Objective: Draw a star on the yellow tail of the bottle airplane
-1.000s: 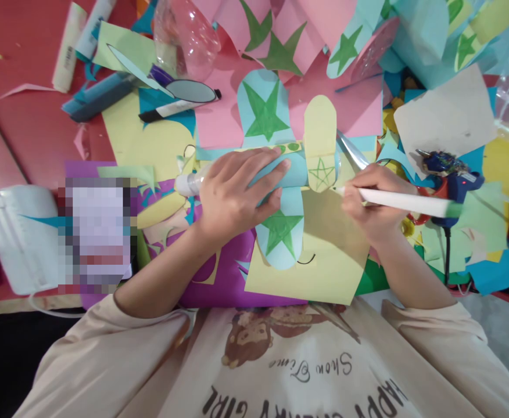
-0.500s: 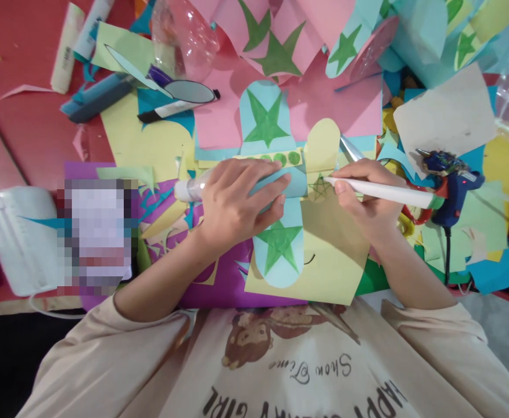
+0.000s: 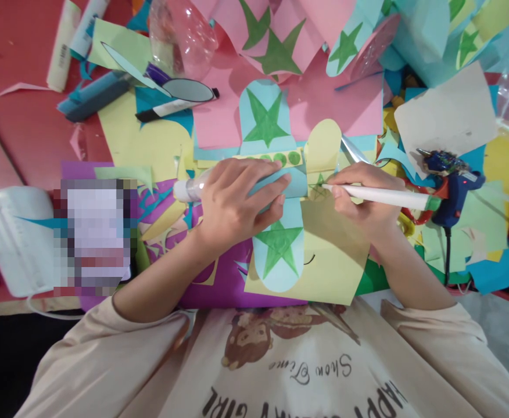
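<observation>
My left hand (image 3: 242, 203) is wrapped over a plastic bottle (image 3: 190, 189) covered in light blue paper, laid sideways. Two light blue paper wings (image 3: 278, 258) with green stars stick out above and below it. A yellow strip (image 3: 294, 158) with green dots runs along its side. Pinched in my right hand (image 3: 365, 197) is a white marker (image 3: 380, 196) with a green end. Its tip touches a pencilled star on the rounded yellow paper piece (image 3: 323, 142) at the bottle's right end. The star's upper part is coloured green.
A blue glue gun (image 3: 450, 197) with a cord lies at the right, by red-handled scissors (image 3: 418, 212). Several markers (image 3: 63, 49) lie at the upper left. A white box-shaped device (image 3: 17, 238) and a pixelated object (image 3: 95, 232) are at the left. Paper scraps surround the bottle.
The marker tip has shifted slightly left and down over the star, and more green shows in its upper part. My left hand and the bottle stay in place.
</observation>
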Motion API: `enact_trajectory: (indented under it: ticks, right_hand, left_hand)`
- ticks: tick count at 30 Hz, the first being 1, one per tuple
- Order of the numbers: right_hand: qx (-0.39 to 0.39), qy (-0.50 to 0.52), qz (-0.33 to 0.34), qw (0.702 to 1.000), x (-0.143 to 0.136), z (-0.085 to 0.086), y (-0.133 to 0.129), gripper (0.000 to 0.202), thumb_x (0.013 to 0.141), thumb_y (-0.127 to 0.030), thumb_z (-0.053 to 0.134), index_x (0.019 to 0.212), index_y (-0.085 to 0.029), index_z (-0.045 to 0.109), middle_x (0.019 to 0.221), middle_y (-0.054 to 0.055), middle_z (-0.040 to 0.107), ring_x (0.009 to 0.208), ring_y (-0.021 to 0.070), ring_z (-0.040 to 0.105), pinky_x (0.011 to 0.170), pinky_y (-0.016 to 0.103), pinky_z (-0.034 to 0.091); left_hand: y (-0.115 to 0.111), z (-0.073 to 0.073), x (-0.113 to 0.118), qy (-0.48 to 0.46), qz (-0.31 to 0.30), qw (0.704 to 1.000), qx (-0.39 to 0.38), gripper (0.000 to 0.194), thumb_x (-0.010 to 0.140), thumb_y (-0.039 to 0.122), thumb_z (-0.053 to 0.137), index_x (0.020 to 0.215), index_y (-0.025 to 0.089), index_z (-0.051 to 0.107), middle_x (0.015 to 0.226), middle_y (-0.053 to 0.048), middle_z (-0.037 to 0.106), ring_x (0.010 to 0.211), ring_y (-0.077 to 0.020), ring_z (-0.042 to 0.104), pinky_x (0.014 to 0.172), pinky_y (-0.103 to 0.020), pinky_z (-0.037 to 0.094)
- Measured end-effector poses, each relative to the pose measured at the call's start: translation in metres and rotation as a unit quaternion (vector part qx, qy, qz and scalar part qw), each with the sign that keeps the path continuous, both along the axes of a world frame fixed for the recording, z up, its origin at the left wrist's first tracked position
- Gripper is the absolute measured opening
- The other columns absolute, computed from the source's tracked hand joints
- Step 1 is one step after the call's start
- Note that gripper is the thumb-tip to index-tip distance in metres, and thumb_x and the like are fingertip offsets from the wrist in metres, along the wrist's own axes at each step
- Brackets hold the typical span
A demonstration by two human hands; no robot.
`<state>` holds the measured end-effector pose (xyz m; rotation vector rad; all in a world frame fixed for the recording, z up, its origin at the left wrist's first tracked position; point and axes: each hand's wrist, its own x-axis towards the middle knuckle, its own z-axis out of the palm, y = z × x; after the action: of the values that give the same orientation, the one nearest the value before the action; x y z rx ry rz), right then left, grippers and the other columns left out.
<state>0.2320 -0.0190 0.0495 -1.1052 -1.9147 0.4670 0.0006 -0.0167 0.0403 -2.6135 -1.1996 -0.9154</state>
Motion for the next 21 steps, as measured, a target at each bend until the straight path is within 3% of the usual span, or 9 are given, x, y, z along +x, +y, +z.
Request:
enact_trajectory:
  ticks: [6,13,21]
  right_hand:
    - [0.011,0.02,-0.016,1.0,-0.0001,0.0008,0.0012,0.007,0.084,-0.021,0.064,0.086,-0.028,0.065,0.074,-0.001,0.072,0.065,0.0153,0.066,0.058,0.031,0.056]
    - [-0.018,0.009,-0.005,1.0,-0.0001,0.0039,0.0013,0.011,0.083,-0.026,0.064,0.072,-0.022,0.066,0.066,-0.001,0.069,0.061,0.015,0.065,0.057,0.03,0.054]
    - [-0.011,0.013,-0.006,1.0,0.0013,0.0018,0.0024,0.009,0.085,-0.026,0.063,0.077,-0.023,0.066,0.069,-0.002,0.068,0.063,0.0137,0.065,0.058,0.028,0.053]
  left_hand:
    - [0.001,-0.0023,-0.0001,-0.065,-0.042,0.996,0.033,0.02,0.083,0.02,0.059,0.101,0.021,0.068,0.097,-0.007,0.075,0.086,-0.024,0.071,0.07,-0.038,0.054]
    - [0.0016,-0.0013,0.0006,-0.074,-0.056,0.995,0.026,0.02,0.083,0.017,0.061,0.102,0.021,0.067,0.099,-0.01,0.074,0.087,-0.0254,0.07,0.07,-0.039,0.052]
    - [0.0014,-0.006,-0.003,-0.068,-0.043,0.996,-0.027,0.022,0.09,0.025,0.053,0.109,0.032,0.063,0.105,-0.004,0.073,0.094,-0.0243,0.07,0.075,-0.041,0.053]
